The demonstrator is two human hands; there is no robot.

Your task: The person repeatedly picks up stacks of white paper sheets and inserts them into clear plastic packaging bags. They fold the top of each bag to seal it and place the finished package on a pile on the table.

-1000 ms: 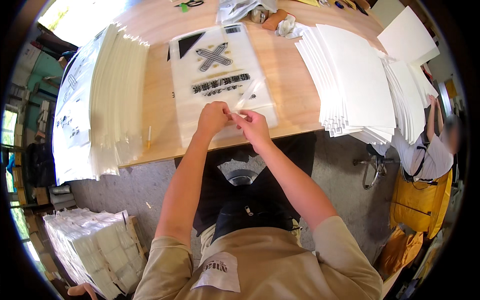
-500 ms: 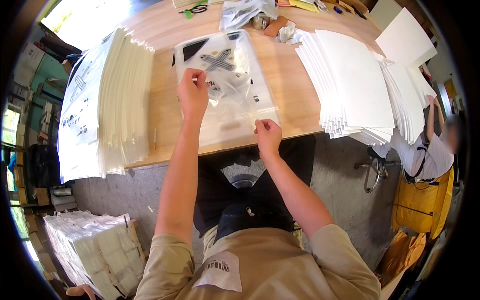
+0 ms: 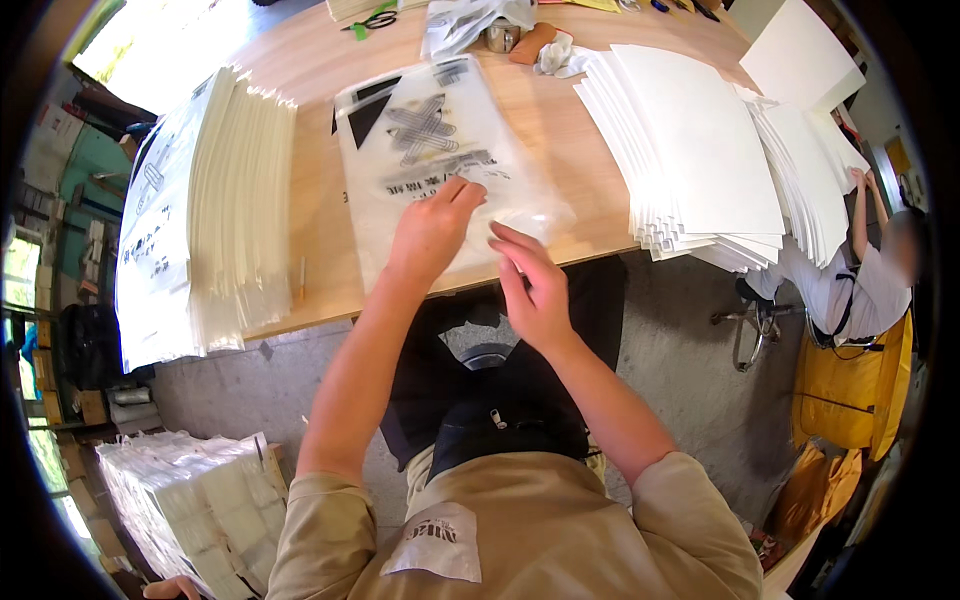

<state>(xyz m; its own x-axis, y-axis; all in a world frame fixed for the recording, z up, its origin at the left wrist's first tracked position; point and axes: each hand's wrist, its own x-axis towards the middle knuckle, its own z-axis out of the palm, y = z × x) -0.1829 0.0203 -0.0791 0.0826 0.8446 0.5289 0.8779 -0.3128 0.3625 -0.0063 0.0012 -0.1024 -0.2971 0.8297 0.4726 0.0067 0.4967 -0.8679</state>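
Note:
A stack of clear plastic bags (image 3: pixel 365 180) printed with crossed pencils and dark lettering lies at the table's middle, directly in front of me. My left hand (image 3: pixel 432 232) is over the lower part of the stack, its fingers curled together in a pinch. What they hold, if anything, is too small to make out. My right hand (image 3: pixel 535 288) is just to its right, at the stack's near right corner. Its thumb and fingers are apart, with nothing seen between them.
On the left stands a thick pile of filled plastic bags (image 3: pixel 240 210); fanned white paper stacks (image 3: pixel 690 150) are on the right. Scissors (image 3: pixel 380 20) and an orange-brown item (image 3: pixel 533 43) rest at the back. A seated co-worker (image 3: pixel 845 270) is at the far right.
My left hand has moved right and nearer to me across the bags. My right hand has come lower, and its fingers have opened. The top bag's print now looks less crumpled.

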